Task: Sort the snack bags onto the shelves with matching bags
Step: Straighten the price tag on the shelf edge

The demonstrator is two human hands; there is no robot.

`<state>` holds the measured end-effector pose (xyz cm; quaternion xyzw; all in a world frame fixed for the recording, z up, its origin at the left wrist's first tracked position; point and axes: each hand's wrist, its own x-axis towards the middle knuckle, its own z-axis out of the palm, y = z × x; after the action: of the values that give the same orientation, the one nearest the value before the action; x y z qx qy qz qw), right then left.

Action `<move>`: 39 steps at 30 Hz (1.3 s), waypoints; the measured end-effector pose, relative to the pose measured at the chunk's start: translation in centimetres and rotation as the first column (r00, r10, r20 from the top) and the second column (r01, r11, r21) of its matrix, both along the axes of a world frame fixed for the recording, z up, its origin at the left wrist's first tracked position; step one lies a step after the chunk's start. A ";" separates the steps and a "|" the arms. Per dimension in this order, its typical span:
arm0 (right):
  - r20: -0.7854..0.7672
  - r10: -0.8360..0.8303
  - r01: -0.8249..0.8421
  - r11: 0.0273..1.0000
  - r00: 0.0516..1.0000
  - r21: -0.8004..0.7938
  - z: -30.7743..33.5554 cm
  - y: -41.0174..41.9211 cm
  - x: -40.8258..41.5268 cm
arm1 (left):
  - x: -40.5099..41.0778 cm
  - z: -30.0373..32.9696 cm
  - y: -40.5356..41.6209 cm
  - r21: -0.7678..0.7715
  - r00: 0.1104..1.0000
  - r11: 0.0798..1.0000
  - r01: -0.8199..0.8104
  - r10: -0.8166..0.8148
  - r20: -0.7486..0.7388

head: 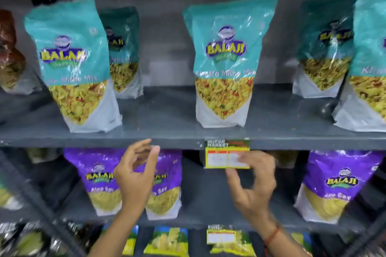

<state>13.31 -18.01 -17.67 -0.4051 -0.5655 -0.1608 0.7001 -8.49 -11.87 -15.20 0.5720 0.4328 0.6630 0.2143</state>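
Head view: left hand and right hand, fingers loosely spread and empty, hover just below the teal bags' shelf edge. The teal bag above looks light, crinkly, slippery; grip its sides.

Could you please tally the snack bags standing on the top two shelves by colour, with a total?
Teal bags: 5 (top shelf)
Purple bags: 3 (second shelf)
Dark red bag: 1, cut off at the left edge of the top shelf
Total: 9 bags
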 end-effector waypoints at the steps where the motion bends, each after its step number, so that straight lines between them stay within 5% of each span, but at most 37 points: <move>1: 0.048 0.047 -0.044 0.997 0.998 -0.058 -2.3 0.1 -1.2 | -1.0 -2.2 0.0 -0.049 0.999 0.998 -0.033 0.033 0.009; 5: 0.000 0.130 -0.112 0.852 0.992 -0.512 -10.5 3.4 -4.6 | -4.6 -10.8 2.0 -0.384 0.995 0.919 -0.091 0.069 -0.072; 8: -0.189 0.197 -0.261 0.464 0.962 -0.846 -14.1 7.3 -6.1 | -6.7 -16.2 4.5 -0.658 0.990 0.753 0.007 -0.099 -0.102; 10: -0.263 0.246 -0.318 0.222 0.933 -0.922 -15.8 9.6 -6.9 | -7.6 -18.6 6.1 -0.747 0.975 0.664 0.028 -0.184 -0.127; 13: -0.317 0.274 -0.342 0.046 0.908 -0.939 -17.7 11.7 -8.1 | -7.1 -17.9 6.3 -0.790 0.958 0.608 0.084 -0.268 -0.105; 20: -0.317 0.185 -0.335 0.074 0.930 -0.939 -18.6 12.3 -7.8 | -5.3 -18.4 6.4 -0.752 0.966 0.654 0.082 -0.237 -0.101; 27: -0.298 0.056 -0.303 0.151 0.953 -0.941 -18.3 10.2 0.1 | 0.9 -19.0 6.9 -0.701 0.918 0.687 0.193 -0.378 -0.117; 33: -0.253 0.006 -0.252 0.103 0.967 -0.962 -17.4 8.1 6.1 | 6.8 -20.6 6.3 -0.702 0.893 0.660 0.267 -0.443 -0.077; 39: -0.327 -0.011 -0.323 0.123 0.945 -0.938 -18.0 7.2 6.8 | 8.0 -20.5 5.0 -0.714 0.899 0.678 0.176 -0.405 -0.164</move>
<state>20.11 -10.80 -35.69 -0.7176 -0.4758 0.3767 0.3417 -0.45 -6.86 -35.70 0.6109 0.5757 0.3153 0.4426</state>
